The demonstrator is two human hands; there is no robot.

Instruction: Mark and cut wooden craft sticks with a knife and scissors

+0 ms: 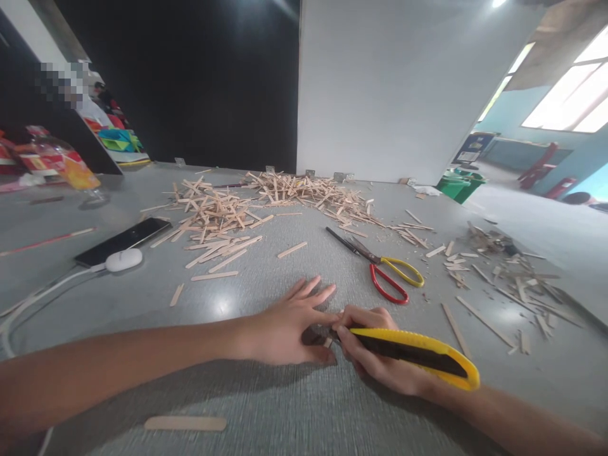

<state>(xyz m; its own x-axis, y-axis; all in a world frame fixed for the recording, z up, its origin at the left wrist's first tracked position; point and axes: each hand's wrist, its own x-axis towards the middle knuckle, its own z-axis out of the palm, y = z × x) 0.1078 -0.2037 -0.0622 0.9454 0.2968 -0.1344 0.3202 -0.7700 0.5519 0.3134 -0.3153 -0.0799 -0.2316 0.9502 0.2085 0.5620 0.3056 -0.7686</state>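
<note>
My right hand is closed round a yellow and black utility knife, its handle end pointing to the right and its front end down at the table. My left hand lies low over the table with its fingers spread, thumb and forefinger framing the knife's front end. A small pale bit of wood shows between the hands; most of it is hidden. Nearer to me, one whole wooden craft stick lies flat. Beyond the hands rest scissors with one red and one yellow handle loop.
Craft sticks are heaped in a left pile and a back pile. Cut pieces are strewn at the right. A phone, a white cabled device and a bottle stand left. Panels close off the back.
</note>
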